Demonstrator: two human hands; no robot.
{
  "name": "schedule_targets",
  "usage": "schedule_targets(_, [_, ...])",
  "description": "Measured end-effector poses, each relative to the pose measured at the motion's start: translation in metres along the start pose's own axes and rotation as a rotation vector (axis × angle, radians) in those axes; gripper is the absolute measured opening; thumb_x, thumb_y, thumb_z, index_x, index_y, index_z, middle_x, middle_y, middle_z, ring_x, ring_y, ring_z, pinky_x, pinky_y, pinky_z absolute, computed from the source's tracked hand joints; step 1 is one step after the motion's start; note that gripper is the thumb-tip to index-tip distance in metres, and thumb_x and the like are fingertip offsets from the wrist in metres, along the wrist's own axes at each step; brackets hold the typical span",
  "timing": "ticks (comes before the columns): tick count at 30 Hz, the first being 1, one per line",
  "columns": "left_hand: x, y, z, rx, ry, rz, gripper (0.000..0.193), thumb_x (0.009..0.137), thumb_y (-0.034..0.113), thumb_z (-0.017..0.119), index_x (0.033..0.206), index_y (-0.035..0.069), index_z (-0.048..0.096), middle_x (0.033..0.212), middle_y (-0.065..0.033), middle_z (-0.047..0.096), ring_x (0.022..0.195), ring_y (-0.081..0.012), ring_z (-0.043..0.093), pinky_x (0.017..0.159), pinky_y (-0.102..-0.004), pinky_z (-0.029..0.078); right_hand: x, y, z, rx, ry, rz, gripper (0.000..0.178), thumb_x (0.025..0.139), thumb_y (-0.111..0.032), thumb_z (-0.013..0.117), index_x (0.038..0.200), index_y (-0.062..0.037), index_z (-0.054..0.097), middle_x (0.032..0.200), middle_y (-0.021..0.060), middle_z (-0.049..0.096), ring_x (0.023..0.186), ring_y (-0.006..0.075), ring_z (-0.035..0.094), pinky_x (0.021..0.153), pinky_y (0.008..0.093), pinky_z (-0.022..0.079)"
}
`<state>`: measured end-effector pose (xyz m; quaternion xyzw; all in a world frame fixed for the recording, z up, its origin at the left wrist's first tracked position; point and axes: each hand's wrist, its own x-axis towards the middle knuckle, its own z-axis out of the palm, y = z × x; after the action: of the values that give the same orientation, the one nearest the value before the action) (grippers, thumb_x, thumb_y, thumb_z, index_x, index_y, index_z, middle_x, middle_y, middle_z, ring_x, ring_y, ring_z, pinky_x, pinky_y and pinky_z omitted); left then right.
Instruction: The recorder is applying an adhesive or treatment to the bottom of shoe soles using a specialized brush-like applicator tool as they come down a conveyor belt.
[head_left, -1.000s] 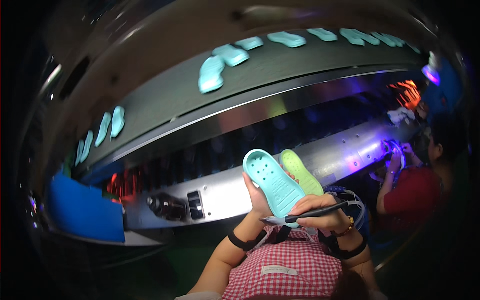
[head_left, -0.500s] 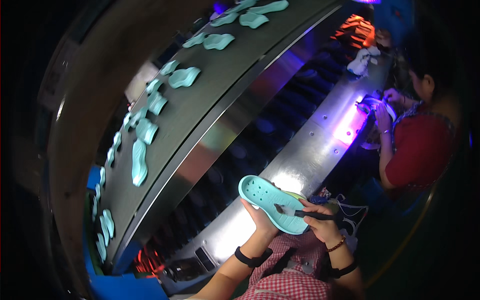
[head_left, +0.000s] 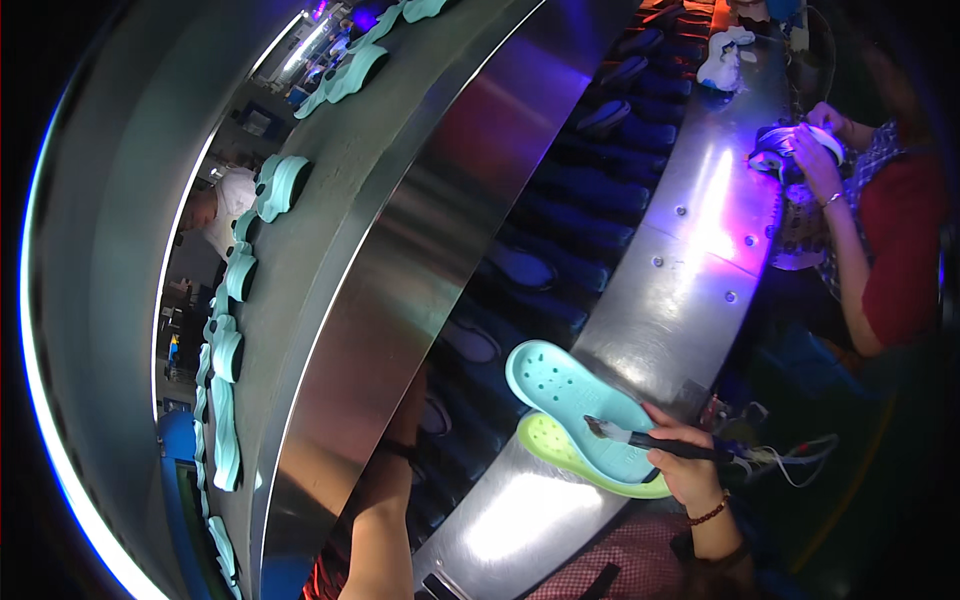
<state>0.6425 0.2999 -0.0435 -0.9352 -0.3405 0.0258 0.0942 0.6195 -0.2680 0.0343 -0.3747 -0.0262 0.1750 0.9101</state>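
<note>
My right hand (head_left: 690,470) is closed around a black-handled brush (head_left: 655,442) and also grips the edge of a turquoise shoe sole (head_left: 590,400). The brush's bristles rest over the middle of the sole, which has small holes at its far end. A lime-green sole (head_left: 548,437) lies partly under the turquoise one, above the metal ledge. My left forearm (head_left: 383,530) extends up past a black wristband into the shadow below the upper belt's metal side. My left hand (head_left: 411,395) is dark there, and its fingers are hidden.
Turquoise soles (head_left: 226,430) ride on the raised grey belt (head_left: 350,150) at left. Dark shoes (head_left: 525,268) sit on a lower rack beneath it. At right, a co-worker in a red top (head_left: 905,250) handles a shoe (head_left: 800,145) under purple light. White cables (head_left: 805,455) hang nearby.
My left hand has let go of the turquoise sole and reached left below the belt's side. My right hand keeps brush and sole, and more of the lime-green sole shows. The view has turned.
</note>
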Motion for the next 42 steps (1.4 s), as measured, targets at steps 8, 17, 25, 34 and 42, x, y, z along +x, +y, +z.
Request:
schedule_targets(8, [0.09, 0.011, -0.034, 0.117, -0.04, -0.122, 0.036, 0.082, 0.029, 0.058, 0.111, 0.007, 0.052, 0.089, -0.01, 0.057, 0.082, -0.026, 0.056, 0.067, -0.0369, 0.045, 0.007, 0.023, -0.007, -0.265, 0.184, -0.206, 0.031, 0.06, 0.016, 0.062, 0.088, 0.0043, 0.058, 0.122, 0.0292, 0.045, 0.115, 0.0326, 0.046, 0.1, 0.0381, 0.034])
schedule_targets(17, [0.106, 0.0, -0.031, 0.166, -0.008, -0.085, 0.036, 0.081, 0.028, 0.06, 0.109, 0.007, 0.053, 0.088, -0.0103, 0.057, 0.081, -0.0272, 0.056, 0.067, -0.0373, 0.045, 0.005, 0.026, 0.001, -0.065, 0.257, -0.128, 0.033, 0.058, 0.016, 0.057, 0.089, 0.0039, 0.056, 0.126, 0.0328, 0.038, 0.118, 0.0384, 0.042, 0.099, 0.0434, 0.034])
schedule_targets(25, [0.054, 0.022, -0.075, 0.068, 0.292, 0.081, 0.036, 0.08, 0.028, 0.061, 0.108, 0.007, 0.053, 0.088, -0.0106, 0.058, 0.08, -0.0282, 0.057, 0.067, -0.0377, 0.045, 0.006, 0.026, -0.003, -0.081, 0.165, -0.29, 0.035, 0.06, 0.015, 0.058, 0.093, 0.0033, 0.055, 0.124, 0.0344, 0.04, 0.117, 0.0386, 0.042, 0.099, 0.043, 0.035])
schedule_targets(34, [-0.144, 0.07, -0.134, -0.149, 0.624, 0.353, 0.035, 0.079, 0.027, 0.062, 0.106, 0.006, 0.054, 0.087, -0.0109, 0.058, 0.079, -0.0294, 0.057, 0.066, -0.0382, 0.045, -0.004, 0.009, -0.007, 0.006, 0.123, -0.078, 0.032, 0.062, 0.015, 0.06, 0.093, 0.0059, 0.058, 0.123, 0.0286, 0.044, 0.114, 0.0303, 0.047, 0.097, 0.0365, 0.036])
schedule_targets(42, [-0.324, 0.121, -0.096, -0.251, -0.097, 0.534, 0.052, 0.067, 0.024, 0.07, 0.115, 0.016, 0.049, 0.106, -0.004, 0.053, 0.099, -0.0211, 0.05, 0.076, -0.0416, 0.035, -0.025, -0.042, 0.007, 0.094, 0.022, 0.03, 0.029, 0.068, 0.014, 0.059, 0.095, 0.0051, 0.059, 0.129, 0.0278, 0.039, 0.118, 0.0293, 0.043, 0.098, 0.0361, 0.037])
